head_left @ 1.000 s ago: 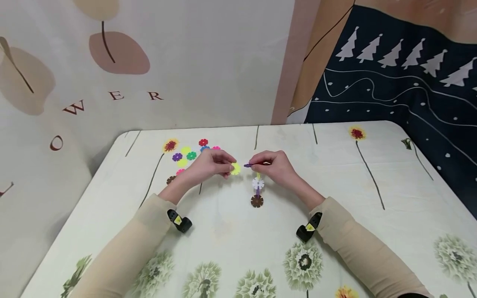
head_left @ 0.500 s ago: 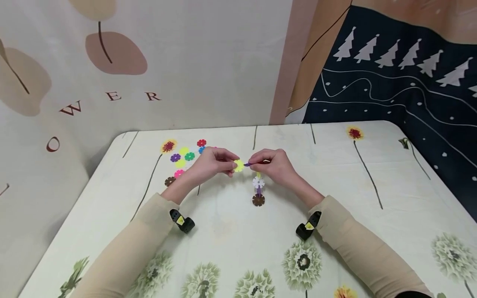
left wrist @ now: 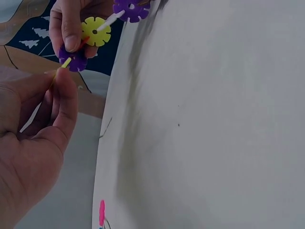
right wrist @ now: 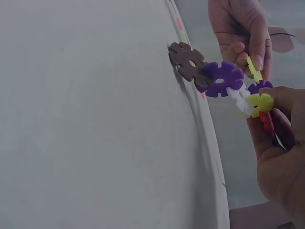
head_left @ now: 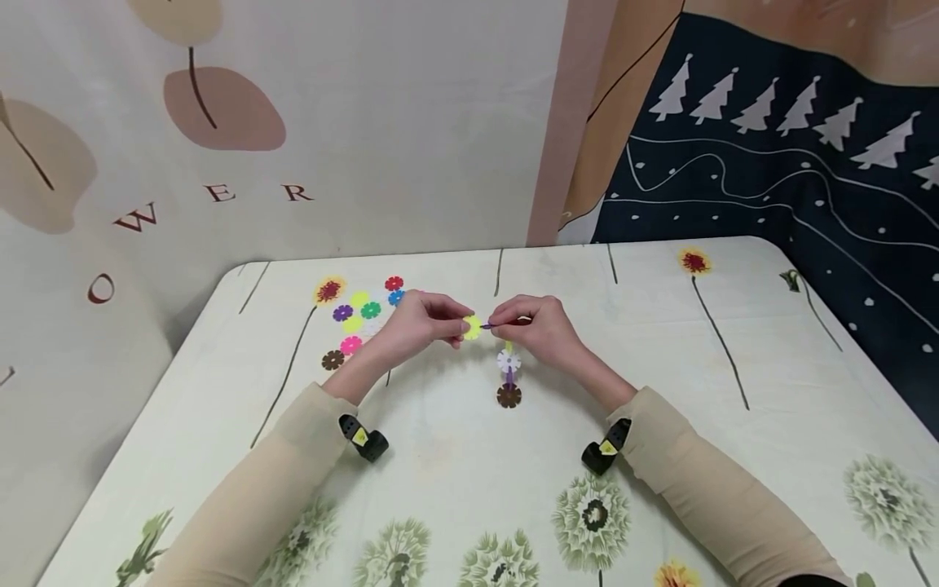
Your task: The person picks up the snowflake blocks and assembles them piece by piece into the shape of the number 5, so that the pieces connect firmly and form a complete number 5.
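My left hand (head_left: 421, 330) pinches a yellow notched plastic disc (head_left: 472, 328) between thumb and fingers. Opposite it, my right hand (head_left: 543, 326) grips one end of a chain of interlocked discs. The chain's end purple disc (left wrist: 78, 62) meets the edge of the held yellow disc (right wrist: 254, 69). Behind that purple disc come a red disc (right wrist: 267, 122), another yellow disc (right wrist: 261, 102), a white disc (right wrist: 240, 100), a second purple disc (right wrist: 224, 78) and a brown disc (right wrist: 183, 59). In the head view the chain hangs below the right fingers, which partly cover it.
Several loose discs lie on the table left of the left hand, among them a red disc (head_left: 394, 283), a green disc (head_left: 370, 310), a pink disc (head_left: 351, 346) and a brown disc (head_left: 333, 360). The flower-print tablecloth (head_left: 440, 489) meets a cloth backdrop (head_left: 411, 147) behind.
My left hand has moved right, bringing the yellow disc from a small gap away up to the purple disc at the chain's end. My right hand stays nearly in place.
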Tool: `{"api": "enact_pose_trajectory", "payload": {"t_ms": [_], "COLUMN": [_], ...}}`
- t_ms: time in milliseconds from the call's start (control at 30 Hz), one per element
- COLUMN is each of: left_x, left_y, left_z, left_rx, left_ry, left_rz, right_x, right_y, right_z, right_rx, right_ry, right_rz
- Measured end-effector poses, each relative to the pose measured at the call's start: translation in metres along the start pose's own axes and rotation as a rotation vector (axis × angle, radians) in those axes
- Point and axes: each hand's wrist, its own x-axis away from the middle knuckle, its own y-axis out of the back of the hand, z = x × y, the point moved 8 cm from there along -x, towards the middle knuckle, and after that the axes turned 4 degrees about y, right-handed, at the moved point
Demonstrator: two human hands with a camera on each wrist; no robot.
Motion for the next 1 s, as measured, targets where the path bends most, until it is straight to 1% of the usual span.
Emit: {"api": "enact_pose_trajectory", "payload": {"t_ms": [233, 333, 567, 800, 1000], "left_x": [-0.002, -0.002, -0.003, -0.002, -0.002], "left_y": [-0.004, -0.005, -0.007, -0.012, -0.011], "left_z": [-0.004, -0.004, 0.000, 0.001, -0.002], "left_rx": [0.037, 0.057, 0.085, 0.105, 0.110], "left_ry": [-0.013, -0.017, -0.013, -0.038, -0.031], "left_rz": [-0.010, -0.011, -0.019, -0.026, -0.056], "right_x": [0.001, 0.001, 0.000, 0.002, -0.001], "right_y": [0.003, 0.004, 0.005, 0.006, 0.010], "right_z": [0.001, 0.003, 0.007, 0.012, 0.014], "right_rx": [0.004, 0.004, 0.015, 0.080, 0.078], "right_ry": [0.010, 0.027, 0.065, 0.139, 0.147], "right_rz": [-0.005, 0.003, 0.032, 0.065, 0.060]}}
